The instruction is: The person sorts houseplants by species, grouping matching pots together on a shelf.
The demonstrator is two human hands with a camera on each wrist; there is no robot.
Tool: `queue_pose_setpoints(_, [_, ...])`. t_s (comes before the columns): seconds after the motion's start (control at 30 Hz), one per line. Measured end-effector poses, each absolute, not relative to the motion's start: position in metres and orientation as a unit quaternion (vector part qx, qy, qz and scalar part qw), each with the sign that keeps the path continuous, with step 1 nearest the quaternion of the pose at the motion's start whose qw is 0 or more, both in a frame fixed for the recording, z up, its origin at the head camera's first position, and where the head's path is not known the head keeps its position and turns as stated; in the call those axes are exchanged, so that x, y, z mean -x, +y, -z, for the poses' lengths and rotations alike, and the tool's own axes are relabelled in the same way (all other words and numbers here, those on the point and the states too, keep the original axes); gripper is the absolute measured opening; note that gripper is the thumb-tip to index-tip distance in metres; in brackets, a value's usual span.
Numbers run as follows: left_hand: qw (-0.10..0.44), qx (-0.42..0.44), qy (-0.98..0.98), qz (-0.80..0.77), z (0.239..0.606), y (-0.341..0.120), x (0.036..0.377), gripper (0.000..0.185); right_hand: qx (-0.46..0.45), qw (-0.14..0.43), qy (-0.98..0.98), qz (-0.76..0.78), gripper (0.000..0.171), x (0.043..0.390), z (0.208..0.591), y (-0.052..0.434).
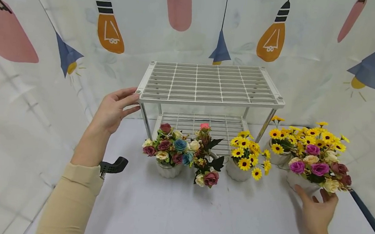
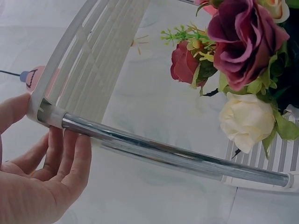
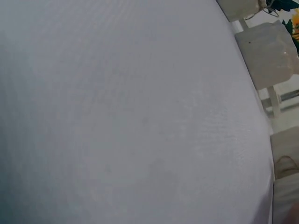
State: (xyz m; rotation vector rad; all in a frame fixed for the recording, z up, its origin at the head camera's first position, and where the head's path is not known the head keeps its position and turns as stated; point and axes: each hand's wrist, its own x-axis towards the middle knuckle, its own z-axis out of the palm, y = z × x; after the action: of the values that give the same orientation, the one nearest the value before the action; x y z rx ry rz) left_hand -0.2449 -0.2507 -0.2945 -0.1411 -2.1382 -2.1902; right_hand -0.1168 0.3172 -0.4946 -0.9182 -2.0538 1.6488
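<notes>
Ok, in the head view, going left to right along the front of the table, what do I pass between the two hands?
Left hand → mixed rose pot → dark rose spray → small sunflower pot → purple rose pot, right hand at its base.

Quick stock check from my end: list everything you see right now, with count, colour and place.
White two-tier slatted rack with chrome legs: one, back centre of the table.
Mixed rose pots in white ribbed pots: three; two front of the rack, one far right.
Yellow daisy pots: two, right of centre.
White tablecloth: one, covering the table.
Lamp-print curtain: backdrop.
Left hand: fingers straight, touching the rack's top left corner.
Right hand: fingers at the far-right rose pot's base.
</notes>
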Motion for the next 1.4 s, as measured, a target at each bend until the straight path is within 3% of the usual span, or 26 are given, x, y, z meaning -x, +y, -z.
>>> queue_pose_setpoints(0.37, [0.039,0.046,-0.698,0.714,0.297,-0.249,0.245,0.062,0.275,0.220,-0.735,-0.579,0.100,0.126,0.506,0.319])
queue_pose_setpoints(0.9, [0.044,0.047,-0.694,0.717,0.296,-0.250,0.245,0.062,0.263,0.178,-0.767,-0.557,0.105,0.139,0.505,0.333])
queue_pose_setpoints(1.4, [0.044,0.041,-0.683,0.728,0.297,-0.249,0.245,0.061,0.286,0.142,-0.759,-0.568,0.105,0.127,0.494,0.332])
